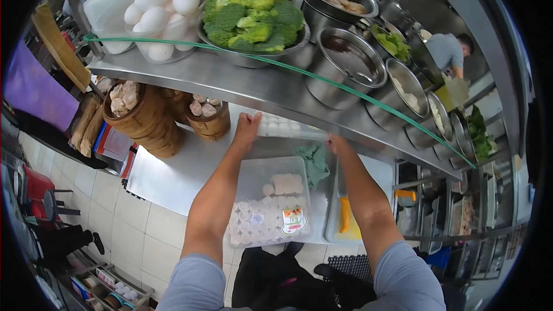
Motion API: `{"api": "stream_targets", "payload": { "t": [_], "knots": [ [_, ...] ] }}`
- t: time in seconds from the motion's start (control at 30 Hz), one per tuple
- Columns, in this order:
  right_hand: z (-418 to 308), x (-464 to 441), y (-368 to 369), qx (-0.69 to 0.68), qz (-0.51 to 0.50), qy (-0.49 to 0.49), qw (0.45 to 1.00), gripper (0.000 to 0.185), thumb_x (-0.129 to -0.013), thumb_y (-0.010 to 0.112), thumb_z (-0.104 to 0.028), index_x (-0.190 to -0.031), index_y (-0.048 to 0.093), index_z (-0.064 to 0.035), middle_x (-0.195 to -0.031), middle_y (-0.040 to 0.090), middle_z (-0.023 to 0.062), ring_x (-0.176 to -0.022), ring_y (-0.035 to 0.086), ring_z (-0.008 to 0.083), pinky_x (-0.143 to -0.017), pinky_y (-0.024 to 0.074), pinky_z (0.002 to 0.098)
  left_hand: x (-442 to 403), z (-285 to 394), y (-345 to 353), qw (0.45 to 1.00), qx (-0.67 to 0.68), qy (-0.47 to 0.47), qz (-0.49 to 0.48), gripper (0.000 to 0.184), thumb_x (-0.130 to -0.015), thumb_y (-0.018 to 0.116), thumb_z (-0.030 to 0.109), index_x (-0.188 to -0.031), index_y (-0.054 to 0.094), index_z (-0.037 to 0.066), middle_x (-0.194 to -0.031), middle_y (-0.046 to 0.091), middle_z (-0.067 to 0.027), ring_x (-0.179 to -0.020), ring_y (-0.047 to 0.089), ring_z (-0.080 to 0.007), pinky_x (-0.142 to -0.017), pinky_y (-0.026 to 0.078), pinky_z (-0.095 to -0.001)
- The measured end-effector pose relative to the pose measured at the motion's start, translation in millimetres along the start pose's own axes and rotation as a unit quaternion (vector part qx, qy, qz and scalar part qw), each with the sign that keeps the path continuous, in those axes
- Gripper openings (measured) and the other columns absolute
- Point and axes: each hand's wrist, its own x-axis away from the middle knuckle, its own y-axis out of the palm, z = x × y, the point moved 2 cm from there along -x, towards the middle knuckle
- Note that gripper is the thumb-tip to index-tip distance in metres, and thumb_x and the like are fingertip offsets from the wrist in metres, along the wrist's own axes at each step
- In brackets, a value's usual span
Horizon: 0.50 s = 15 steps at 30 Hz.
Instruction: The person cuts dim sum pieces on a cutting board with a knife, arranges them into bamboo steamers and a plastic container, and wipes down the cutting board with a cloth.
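Under the front edge of the metal shelf, my left hand [247, 126] is closed on the left end of a clear plastic tray [296, 133]. Rows of small white round pieces [279, 121] lie in it; I cannot tell what they are. My right hand [334, 143] grips the tray's right end, its fingers partly hidden. Closer to me stands a lidded clear plastic container [268, 167] with pale lumpy pieces inside and a label on top. A crumpled green cloth [313, 164] lies between that container and a white cutting board [371, 174] with a yellow-handled tool [344, 214].
The shelf [190, 75] overhead carries eggs [152, 18], a bowl of broccoli [253, 20] and several metal pots [345, 69]. A green cord [288, 66] runs along its edge. Bamboo steamers [152, 129] with dumplings stand left. Another person [446, 52] is at the far right.
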Motion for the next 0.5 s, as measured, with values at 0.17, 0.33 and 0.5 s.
{"api": "stream_targets", "payload": {
  "t": [0.17, 0.33, 0.5],
  "knots": [
    [-7.3, 94.7, -13.2, -0.029, 0.010, -0.038, 0.999, 0.050, -0.103, 0.053, -0.054, -0.111, 0.067, -0.0070, -0.094, 0.064, 0.0070, -0.082, 0.059, 0.0176, -0.069, 0.0501, 0.0354, 86.6, -1.6, -18.1, 0.995, 0.042, 0.084, 0.031, 0.034, -0.103, 0.068, 0.035, -0.099, 0.048, 0.008, -0.088, 0.045, 0.0008, -0.080, 0.040, -0.0095, -0.069, 0.039, -0.0271],
    [43.1, 244.7, -14.8, 0.097, 0.014, -0.024, 0.995, 0.071, -0.109, 0.036, -0.059, -0.136, 0.061, 0.0022, -0.127, 0.067, 0.0210, -0.110, 0.064, 0.0313, -0.103, 0.0458, 0.0419, 246.1, 4.2, -72.4, 0.997, 0.001, 0.074, -0.011, 0.023, -0.105, 0.064, 0.023, -0.103, 0.045, 0.009, -0.090, 0.044, 0.0035, -0.083, 0.042, -0.0068, -0.074, 0.039, -0.0238],
    [80.1, 334.2, 11.0, 0.084, -0.023, -0.145, 0.986, 0.063, -0.112, 0.032, -0.050, -0.117, 0.058, 0.0066, -0.106, 0.066, 0.0263, -0.102, 0.065, 0.0356, -0.094, 0.0500, 0.0417, 359.6, -47.1, -117.5, 0.999, -0.008, 0.044, 0.029, 0.019, -0.105, 0.061, 0.017, -0.107, 0.044, 0.009, -0.093, 0.049, 0.0021, -0.087, 0.048, -0.0079, -0.079, 0.043, -0.0243]
  ]
}}
